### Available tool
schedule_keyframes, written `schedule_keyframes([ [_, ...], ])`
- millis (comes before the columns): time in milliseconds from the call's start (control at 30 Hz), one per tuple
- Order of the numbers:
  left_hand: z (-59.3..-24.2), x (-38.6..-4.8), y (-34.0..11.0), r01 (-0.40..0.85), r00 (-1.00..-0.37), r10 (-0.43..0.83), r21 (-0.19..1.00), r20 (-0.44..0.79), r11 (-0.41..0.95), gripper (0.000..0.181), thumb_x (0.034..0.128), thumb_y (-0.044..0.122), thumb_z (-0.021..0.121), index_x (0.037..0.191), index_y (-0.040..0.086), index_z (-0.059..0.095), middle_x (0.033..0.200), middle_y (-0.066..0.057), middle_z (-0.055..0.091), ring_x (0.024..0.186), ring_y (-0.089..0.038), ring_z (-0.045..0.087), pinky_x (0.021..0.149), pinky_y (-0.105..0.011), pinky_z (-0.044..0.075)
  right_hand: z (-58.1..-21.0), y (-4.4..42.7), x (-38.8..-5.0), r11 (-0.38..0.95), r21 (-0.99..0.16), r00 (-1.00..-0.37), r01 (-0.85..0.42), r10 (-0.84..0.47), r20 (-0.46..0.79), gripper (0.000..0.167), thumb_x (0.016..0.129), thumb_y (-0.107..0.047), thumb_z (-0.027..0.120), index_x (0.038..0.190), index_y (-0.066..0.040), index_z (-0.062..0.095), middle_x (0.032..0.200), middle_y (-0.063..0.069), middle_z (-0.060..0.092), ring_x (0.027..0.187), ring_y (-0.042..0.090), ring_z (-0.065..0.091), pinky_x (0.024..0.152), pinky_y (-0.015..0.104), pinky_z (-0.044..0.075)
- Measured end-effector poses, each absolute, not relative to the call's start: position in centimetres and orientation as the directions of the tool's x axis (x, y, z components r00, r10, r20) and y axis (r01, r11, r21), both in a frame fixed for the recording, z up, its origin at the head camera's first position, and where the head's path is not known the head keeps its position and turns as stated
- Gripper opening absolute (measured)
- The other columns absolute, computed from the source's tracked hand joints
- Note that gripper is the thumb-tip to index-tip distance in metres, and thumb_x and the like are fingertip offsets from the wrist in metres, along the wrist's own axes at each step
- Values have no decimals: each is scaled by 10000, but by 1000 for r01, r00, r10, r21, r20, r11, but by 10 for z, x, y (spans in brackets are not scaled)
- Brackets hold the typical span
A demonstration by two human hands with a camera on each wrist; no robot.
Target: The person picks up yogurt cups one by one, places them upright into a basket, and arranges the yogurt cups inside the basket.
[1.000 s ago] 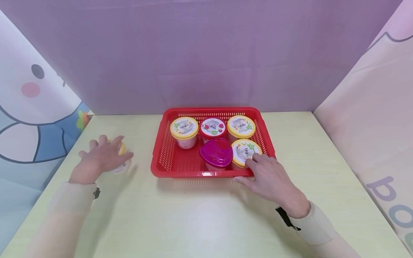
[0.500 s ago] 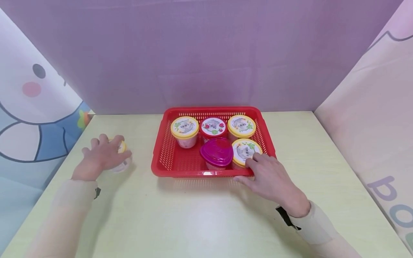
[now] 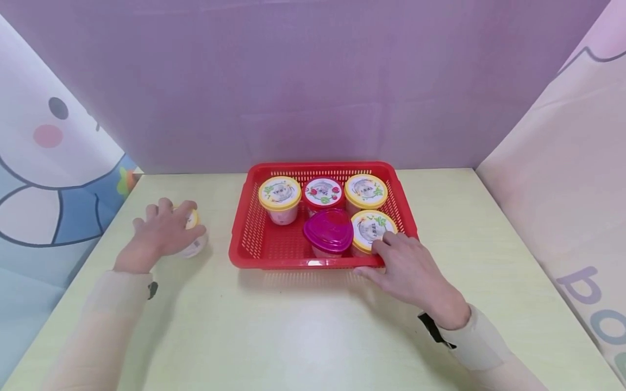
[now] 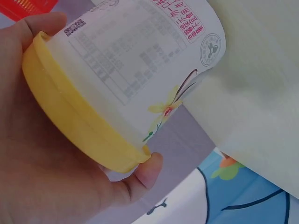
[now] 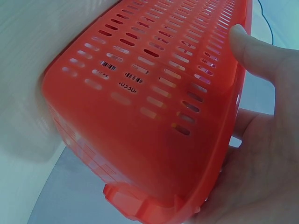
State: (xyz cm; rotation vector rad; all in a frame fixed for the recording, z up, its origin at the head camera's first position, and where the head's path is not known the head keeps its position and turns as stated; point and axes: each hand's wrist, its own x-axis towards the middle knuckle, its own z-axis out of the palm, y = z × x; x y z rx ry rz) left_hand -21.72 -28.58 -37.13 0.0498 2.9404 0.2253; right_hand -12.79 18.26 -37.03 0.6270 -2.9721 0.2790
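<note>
In the head view my left hand (image 3: pixel 163 231) holds a white cup with a yellow lid (image 3: pixel 196 245) at the table's left side. The left wrist view shows the thumb and a finger pinching opposite edges of the lid; the printed cup body (image 4: pixel 135 56) points away from the palm. Whether its base touches the table is hard to tell. My right hand (image 3: pixel 411 271) grips the front right rim of a red plastic basket (image 3: pixel 279 265), thumb outside the slotted wall (image 5: pixel 121 140), fingers over the rim beside a yellow-lidded cup (image 3: pixel 370 228).
Inside the basket also stand a yellow-lidded cup (image 3: pixel 280 194) at back left, a red-lidded cup (image 3: pixel 323 193), another yellow-lidded cup (image 3: pixel 366 191) and a magenta-lidded cup (image 3: pixel 329 232). A purple cloth wall (image 3: pixel 313 87) rises behind the table (image 3: pixel 303 331).
My left hand has closed in around the yellow-lidded cup and shifted slightly right with it. The right hand and the basket have stayed in place.
</note>
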Motion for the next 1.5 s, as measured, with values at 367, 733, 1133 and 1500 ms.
schedule_keyframes([
  [367, -352, -213, -264, 90, -987, 104, 124, -119, 988, 706, 911, 501, 599, 1481, 141, 387, 1340, -321, 340, 1138, -543, 334, 883, -780, 359, -370, 182, -128, 897, -162, -909, -412, -394, 134, 524, 804, -534, 807, 1025, -74, 690, 926, 40, 611, 823, 190, 550, 740, 430, 529],
  [733, -334, -211, -247, 118, -989, 129, 136, -78, 984, 681, 933, 539, 543, 1485, 164, 406, 1390, -310, 337, 1169, -533, 336, 880, -759, 376, -371, 181, -128, 896, -161, -909, -413, -394, 139, 519, 799, -530, 813, 1017, -76, 690, 924, 40, 612, 823, 192, 551, 739, 428, 529],
  [1133, -309, -208, -234, 137, -989, 142, 132, -29, 982, 654, 904, 492, 581, 1445, 158, 431, 1388, -308, 332, 1196, -541, 325, 902, -791, 361, -371, 182, -127, 896, -162, -909, -413, -394, 138, 522, 806, -532, 806, 1021, -70, 693, 912, 37, 604, 816, 193, 546, 730, 425, 522],
  [1500, -281, -210, -216, 169, -986, 165, 130, 37, 977, 673, 867, 464, 626, 1441, 169, 433, 1423, -267, 350, 1275, -496, 308, 955, -779, 338, -371, 182, -127, 898, -163, -911, -409, -390, 137, 545, 798, -530, 813, 1050, -61, 696, 954, 56, 617, 870, 217, 576, 766, 458, 540],
])
